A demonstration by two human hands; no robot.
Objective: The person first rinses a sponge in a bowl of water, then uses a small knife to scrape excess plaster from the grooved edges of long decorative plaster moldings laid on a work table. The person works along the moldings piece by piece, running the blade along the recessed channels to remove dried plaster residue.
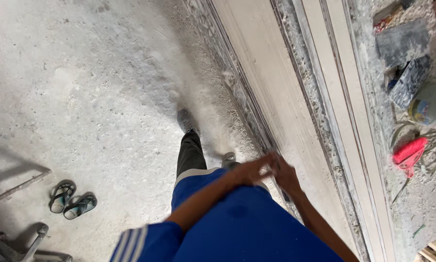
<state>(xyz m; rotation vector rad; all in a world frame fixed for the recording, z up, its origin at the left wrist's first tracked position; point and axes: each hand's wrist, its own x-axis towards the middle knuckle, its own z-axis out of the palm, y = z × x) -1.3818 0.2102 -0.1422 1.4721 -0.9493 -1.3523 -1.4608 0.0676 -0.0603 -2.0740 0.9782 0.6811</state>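
As seen from above: a person stood on a dusty concrete floor (pixel 92 97).
Hands: left hand (pixel 249 171) met right hand (pixel 285 173), fingers loosely curled, gripping nothing.
Beside them: a long pale moulded slab (pixel 276 87).
Nearby: sandals (pixel 72 199).

Motion blur smears both hands' fingers (pixel 269 162) where they meet, hiding anything held; the right forearm (pixel 324 228) leaves the bottom edge.

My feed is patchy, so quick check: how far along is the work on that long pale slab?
Done: the long pale slab shows straight grooves, and dust covers the floor. In hand: no tool; the left hand and right hand touch each other beside it. Left: hard to judge, the picture is blurred.
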